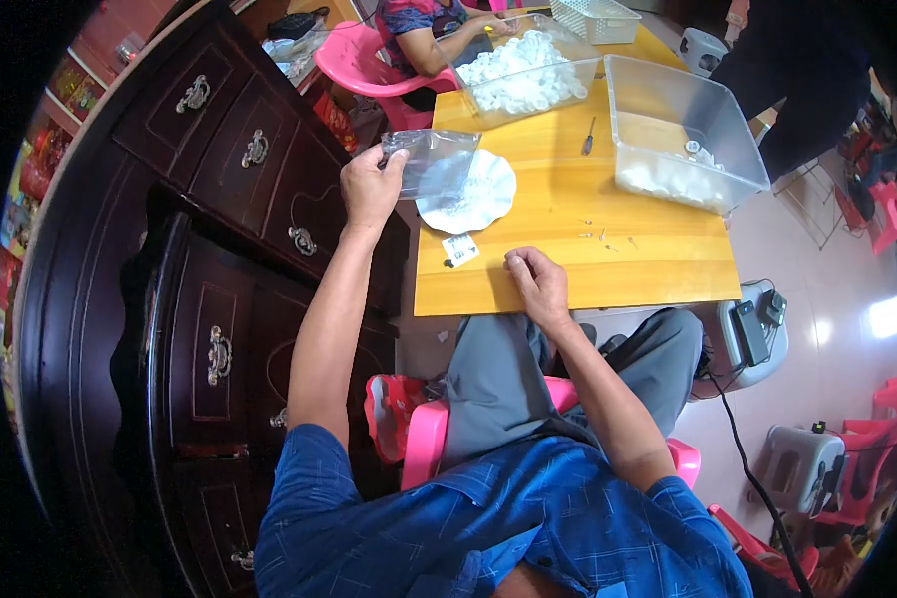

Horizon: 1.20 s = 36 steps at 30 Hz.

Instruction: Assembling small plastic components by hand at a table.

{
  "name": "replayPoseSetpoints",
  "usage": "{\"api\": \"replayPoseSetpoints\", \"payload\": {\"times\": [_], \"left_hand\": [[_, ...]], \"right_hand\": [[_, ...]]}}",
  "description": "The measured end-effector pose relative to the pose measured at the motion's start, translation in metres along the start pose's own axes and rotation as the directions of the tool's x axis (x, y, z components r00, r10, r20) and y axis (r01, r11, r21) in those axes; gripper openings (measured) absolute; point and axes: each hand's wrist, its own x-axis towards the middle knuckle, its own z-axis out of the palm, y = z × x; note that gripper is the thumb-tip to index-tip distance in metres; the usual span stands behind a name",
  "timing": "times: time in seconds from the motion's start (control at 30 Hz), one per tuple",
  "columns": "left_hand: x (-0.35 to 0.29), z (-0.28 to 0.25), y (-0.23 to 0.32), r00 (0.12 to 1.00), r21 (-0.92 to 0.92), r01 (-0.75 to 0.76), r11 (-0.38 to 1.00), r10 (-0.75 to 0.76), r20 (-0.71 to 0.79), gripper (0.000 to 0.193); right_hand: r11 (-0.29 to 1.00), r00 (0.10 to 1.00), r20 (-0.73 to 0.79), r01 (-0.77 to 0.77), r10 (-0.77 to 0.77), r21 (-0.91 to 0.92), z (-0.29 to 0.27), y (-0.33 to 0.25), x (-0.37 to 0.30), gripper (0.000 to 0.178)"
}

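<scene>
Seated at a yellow worktop (568,254), I watch the left hand (371,189) lift a clear plastic bag (434,159) by its edge, fingers pinched on the film, above a white dish (473,194) near the worktop's left side. The right hand (538,284) rests on the wood near the front edge, fingers curled down — whether it pinches anything I cannot tell. A small white packet (459,249) lies between the hands, and a few tiny parts (598,236) are scattered further right.

To handle the bag well, I judge the left hand should keep its grip at the mouth and hold it over the dish so nothing spills off the worktop.

The nearer clear tub (683,135) holds a shallow layer of small white pieces along its bottom — the far tub (528,75) is heaped with white round pieces, where another person's hand (493,27) works. A white basket (595,18) stands beyond.
</scene>
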Motion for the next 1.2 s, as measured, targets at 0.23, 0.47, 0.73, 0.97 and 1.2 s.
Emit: {"api": "replayPoseSetpoints", "payload": {"times": [0.23, 0.47, 0.73, 0.97, 1.2], "left_hand": [[0.003, 0.002, 0.005, 1.0, 0.024, 0.002, 1.0, -0.002, 0.016, 0.02], [0.005, 0.003, -0.002, 0.994, 0.135, -0.103, 0.985, 0.096, 0.05, 0.019], [0.006, -0.001, 0.008, 1.0, 0.06, 0.011, 0.998, -0.012, 0.013, 0.018], [0.011, -0.006, 0.016, 0.999, 0.112, -0.03, 0.993, 0.027, 0.027, 0.019], [0.014, -0.006, 0.016, 0.999, 0.044, -0.034, 0.998, 0.035, -0.025, 0.019]], "right_hand": [[0.999, 1.0, -0.007, 0.008, -0.007, 0.048, 0.0, 0.003, 0.0, 0.018], [1.0, 1.0, -0.003, 0.018, -0.018, 0.026, 0.0, 0.001, 0.001, 0.018], [0.999, 1.0, -0.002, 0.006, -0.006, 0.033, 0.0, -0.001, 0.0, 0.019], [0.999, 1.0, -0.009, 0.009, -0.009, 0.047, -0.002, -0.001, 0.0, 0.019], [0.999, 1.0, -0.012, 0.019, -0.018, 0.033, -0.001, -0.004, 0.0, 0.019]]}}
